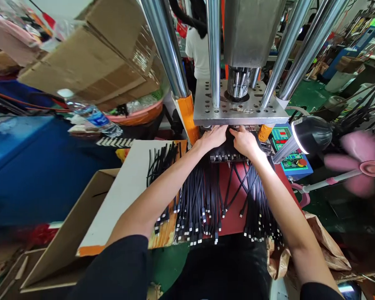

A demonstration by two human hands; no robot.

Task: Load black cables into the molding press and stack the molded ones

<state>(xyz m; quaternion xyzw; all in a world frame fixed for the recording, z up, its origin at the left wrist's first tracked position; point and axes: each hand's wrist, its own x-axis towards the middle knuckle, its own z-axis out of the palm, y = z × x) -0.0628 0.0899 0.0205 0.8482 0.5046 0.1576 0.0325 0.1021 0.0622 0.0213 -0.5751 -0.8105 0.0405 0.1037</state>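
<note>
My left hand (215, 136) and my right hand (244, 141) reach in close together under the steel plate (240, 114) of a press. The fingers of both are bent and drawn together at the dark mould (226, 156); whatever they hold is too small or hidden by the plate and the hands. Metal slots line the mould's front edge. Black USB cables (200, 200) lie in a thick bunch in front of it on the left, plugs toward me. Another bunch of black cables (258, 204) lies under my right forearm, on the red surface (233, 191).
Steel columns (215, 54) surround the press head. A lamp (312, 134), a control box (289, 152) and a spinning pink fan (371, 168) stand right. A white board (121, 183), an open carton (71, 225) and a water bottle (93, 114) are left. A person (198, 52) is behind.
</note>
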